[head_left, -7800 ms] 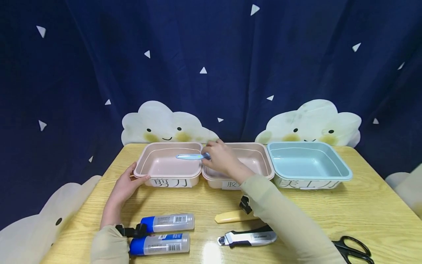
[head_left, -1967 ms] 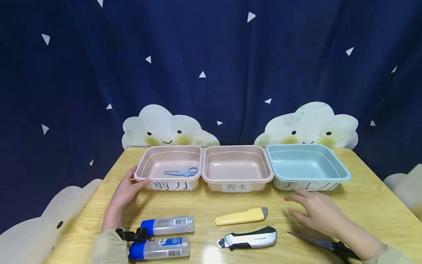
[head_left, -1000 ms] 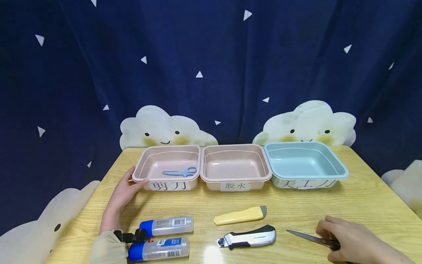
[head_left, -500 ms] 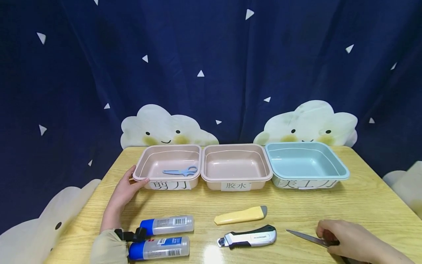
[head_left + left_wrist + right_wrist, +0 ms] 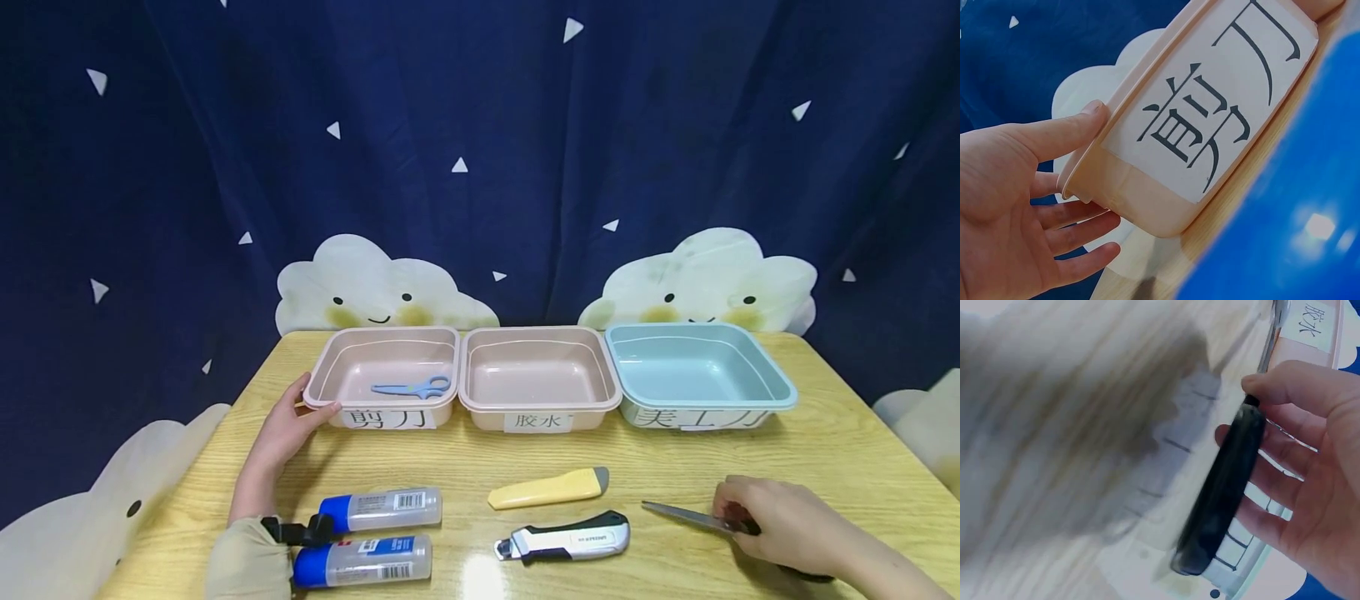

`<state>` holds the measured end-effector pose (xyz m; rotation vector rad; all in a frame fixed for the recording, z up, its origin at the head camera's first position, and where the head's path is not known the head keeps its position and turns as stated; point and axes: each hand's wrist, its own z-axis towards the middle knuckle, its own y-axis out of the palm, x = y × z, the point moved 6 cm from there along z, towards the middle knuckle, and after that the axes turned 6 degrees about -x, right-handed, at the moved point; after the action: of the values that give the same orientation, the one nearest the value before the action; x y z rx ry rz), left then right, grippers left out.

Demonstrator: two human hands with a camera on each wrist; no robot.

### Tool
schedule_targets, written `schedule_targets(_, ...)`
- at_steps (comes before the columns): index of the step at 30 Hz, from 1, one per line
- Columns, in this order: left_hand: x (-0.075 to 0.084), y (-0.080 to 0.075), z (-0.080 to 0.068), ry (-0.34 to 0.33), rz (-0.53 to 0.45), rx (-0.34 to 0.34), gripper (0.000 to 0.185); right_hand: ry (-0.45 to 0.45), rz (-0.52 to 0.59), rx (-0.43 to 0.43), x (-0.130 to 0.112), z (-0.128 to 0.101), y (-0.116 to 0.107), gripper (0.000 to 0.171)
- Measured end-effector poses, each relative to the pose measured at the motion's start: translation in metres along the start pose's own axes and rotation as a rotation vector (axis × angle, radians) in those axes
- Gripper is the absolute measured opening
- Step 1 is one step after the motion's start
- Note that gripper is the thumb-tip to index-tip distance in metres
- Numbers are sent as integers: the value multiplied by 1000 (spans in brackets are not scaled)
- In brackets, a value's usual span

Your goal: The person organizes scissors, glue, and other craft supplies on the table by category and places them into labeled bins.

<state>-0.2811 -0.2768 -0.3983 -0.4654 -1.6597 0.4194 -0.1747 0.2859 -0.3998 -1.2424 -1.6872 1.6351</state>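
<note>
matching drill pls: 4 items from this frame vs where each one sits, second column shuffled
Items:
1. small blue scissors
2. black-handled scissors
3. yellow knife
4. glue bottles

Places:
A. on the table in front of the middle pink tray
B. gripped by the right hand
C. in the left pink tray, whose corner the left hand touches
D. on the table beside the left forearm

Pairs: 1-C, 2-B, 3-A, 4-D

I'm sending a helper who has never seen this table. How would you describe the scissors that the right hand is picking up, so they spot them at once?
Start at the blue tray at the right end of the row of three. In front of it, near the table's front edge, the right hand grips the black-handled scissors. Their bare metal blades are far longer than the small blue scissors lying in the left pink tray.
</note>
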Motion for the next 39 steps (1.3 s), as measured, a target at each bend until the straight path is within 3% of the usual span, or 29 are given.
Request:
schedule_targets(4,-1,1,0,-1,-9,0,87,-58,-116,141,-13,4,-14,31)
schedule_targets(7,-1,1,0,3,-12,1,87,-59,-164,185,-21,9,-22,32)
schedule_targets(11,-2,0,0,-2,-15,1,86,-72,-183,196,-30,17,-30,29)
schedule_targets(17,-2,-1,0,-3,-18,4,88,-166,-243,265,-46,29,-43,23)
schedule_targets(28,-1,-2,-1,-1,-6,4,90,-188,-306,272,-70,55,-58,16)
schedule_targets(39,2,0,0,30,-19,1,88,-318,-338,323,-97,88,-74,18)
